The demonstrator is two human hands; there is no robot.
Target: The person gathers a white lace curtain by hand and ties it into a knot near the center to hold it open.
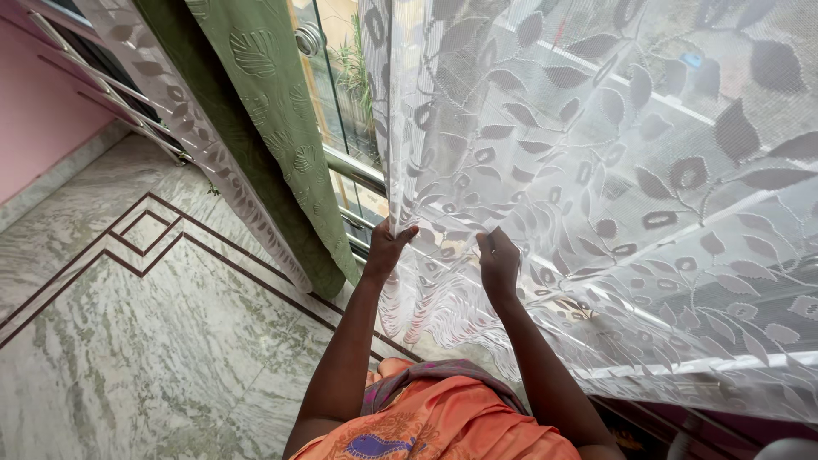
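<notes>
The left hand [388, 247] is pinching the edge of the thin white net curtain [613, 187] with leaf shapes, in the middle of the frame. The right hand [498, 260] is gripping its folds too. A green curtain [273, 111] is hanging at upper left, above the smooth marble floor [153, 341].

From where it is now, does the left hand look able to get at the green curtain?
Probably yes. The left hand grips the edge of the white lace curtain, and the green curtain hangs just beside it with nothing between them.
</notes>
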